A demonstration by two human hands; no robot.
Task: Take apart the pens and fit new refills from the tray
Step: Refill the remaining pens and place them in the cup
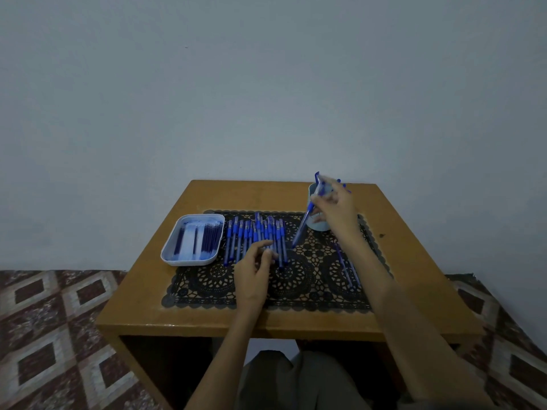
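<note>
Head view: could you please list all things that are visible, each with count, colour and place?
table: one, orange-brown, centre
mat: one, black lace, on the table
tray: one, white, left on the table
refills: several, blue, in the tray
pen row: about a dozen, blue, mat centre
loose pens: about two, blue, mat right
cup: one, pale blue, back right
held pen: one, blue, beside the cup
floor: brown-white pattern, around the table
left hand: fingers touch the pen row
right hand: fingers grip the held pen
</note>
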